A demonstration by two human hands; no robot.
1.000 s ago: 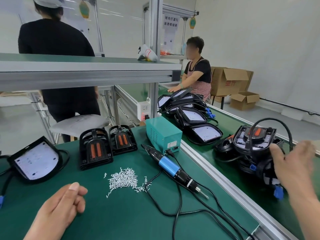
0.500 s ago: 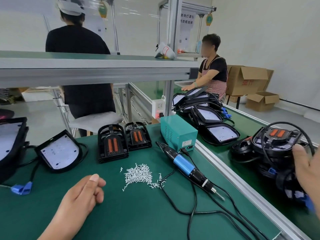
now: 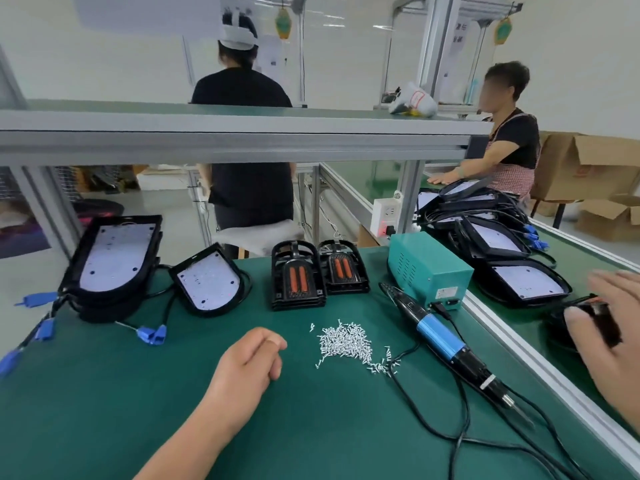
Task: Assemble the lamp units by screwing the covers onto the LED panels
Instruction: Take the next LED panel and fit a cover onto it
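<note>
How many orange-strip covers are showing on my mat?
2: the left cover tops a pile of others; the right cover sits beside it, behind the screws. More may lie beneath.

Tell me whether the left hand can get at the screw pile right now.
Probably yes. The left hand rests on the mat holding nothing, and only bare green mat lies between it and the screw pile just to its right.
</note>
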